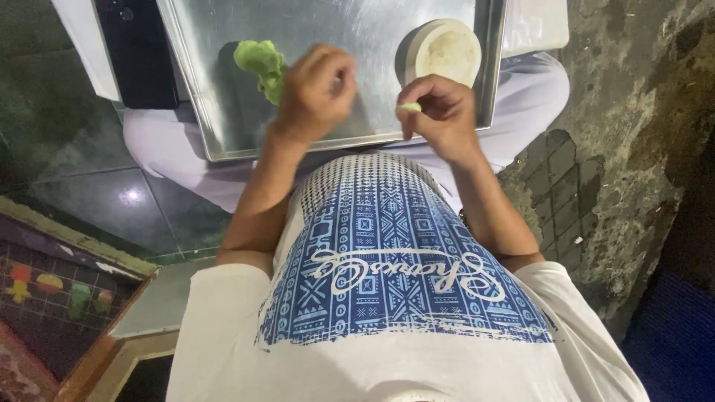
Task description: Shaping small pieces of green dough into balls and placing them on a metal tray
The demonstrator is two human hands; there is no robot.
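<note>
Overhead, right hand (441, 112) pinches a small green piece (410, 107); left hand (316, 89), curled, half hides the green dough (259, 63) on a cropped metal tray (223, 112).

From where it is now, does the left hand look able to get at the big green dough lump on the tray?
Probably yes. The left hand hovers right beside the green dough lump on the metal tray, with nothing between them. The right hand, pinching a small green piece, is clear of that path.
</note>
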